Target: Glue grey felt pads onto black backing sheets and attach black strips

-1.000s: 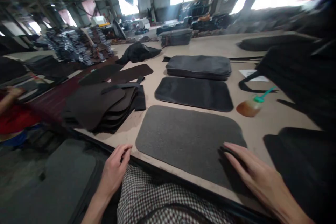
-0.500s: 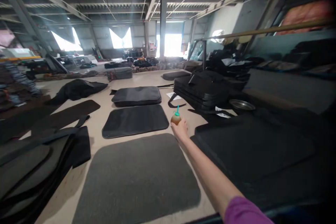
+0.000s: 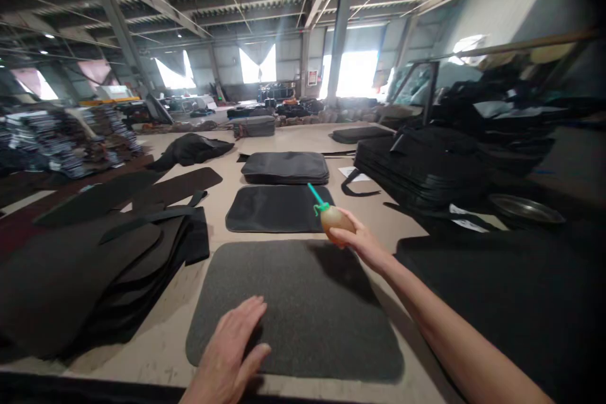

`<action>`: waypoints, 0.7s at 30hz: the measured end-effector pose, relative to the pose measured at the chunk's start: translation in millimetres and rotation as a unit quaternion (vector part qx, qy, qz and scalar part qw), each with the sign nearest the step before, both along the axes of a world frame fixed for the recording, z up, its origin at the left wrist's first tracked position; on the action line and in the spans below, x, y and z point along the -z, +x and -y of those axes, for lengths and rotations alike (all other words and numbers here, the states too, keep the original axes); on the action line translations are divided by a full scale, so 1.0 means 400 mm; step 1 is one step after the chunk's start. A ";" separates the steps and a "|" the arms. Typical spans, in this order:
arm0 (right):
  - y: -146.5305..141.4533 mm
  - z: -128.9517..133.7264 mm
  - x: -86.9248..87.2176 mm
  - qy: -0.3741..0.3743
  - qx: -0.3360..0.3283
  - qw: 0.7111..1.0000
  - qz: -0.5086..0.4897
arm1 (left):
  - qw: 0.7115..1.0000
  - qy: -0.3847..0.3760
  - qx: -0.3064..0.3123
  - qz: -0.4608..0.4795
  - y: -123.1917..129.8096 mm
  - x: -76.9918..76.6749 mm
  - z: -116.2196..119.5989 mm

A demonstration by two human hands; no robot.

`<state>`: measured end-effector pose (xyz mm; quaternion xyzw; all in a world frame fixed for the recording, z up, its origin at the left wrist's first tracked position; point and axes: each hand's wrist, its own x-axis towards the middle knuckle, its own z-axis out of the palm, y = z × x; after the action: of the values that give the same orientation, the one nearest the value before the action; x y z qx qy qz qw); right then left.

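In my right hand [image 3: 362, 241] is a squeeze bottle [image 3: 335, 225] of amber liquid, round-bodied, with a green cap and a thin green nozzle tilted up to the left. I hold it above the far right part of a dark grey mat [image 3: 303, 309] with rounded corners, and its shadow falls there. My left hand [image 3: 231, 344] hovers over or touches the mat's near left part, fingers stretched out and holding nothing. Just beyond lies a smooth black panel [image 3: 274, 208], partly hidden by the bottle.
Behind the panel sits a stack of similar black panels [image 3: 284, 167]. Dark sheets [image 3: 118, 278] are piled at left. On the right are stacked black pieces [image 3: 416, 164], a metal dish [image 3: 525, 208] and a large black sheet [image 3: 497, 290]. The beige table [image 3: 142, 360] shows between them.
My right hand has lifted the bottle toward me over the mat, its nozzle now leaning left. My left hand has come into view. The whole scene has shifted rightward with my head.
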<state>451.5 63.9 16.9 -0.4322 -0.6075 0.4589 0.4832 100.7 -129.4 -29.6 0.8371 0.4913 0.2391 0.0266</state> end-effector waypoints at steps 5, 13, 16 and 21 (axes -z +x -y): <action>-0.179 0.083 -0.054 -0.016 -0.107 0.994 -0.005 | 0.988 -0.084 0.067 -0.110 0.074 -0.043 -0.097; -0.402 0.122 -0.008 -0.014 -0.172 0.983 0.056 | 0.992 -0.084 0.045 -0.079 0.115 0.051 -0.161; -0.432 0.129 0.009 -0.003 -0.223 0.969 0.101 | 0.992 -0.096 0.026 -0.075 0.122 0.071 -0.163; -0.463 0.150 0.022 -0.010 -0.292 0.952 0.090 | 0.992 -0.092 0.021 -0.081 0.128 0.080 -0.167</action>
<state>266.4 3.8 8.2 -0.2800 -0.7433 0.5459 0.2668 152.0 -62.7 -61.7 0.8581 0.4937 0.1235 0.0684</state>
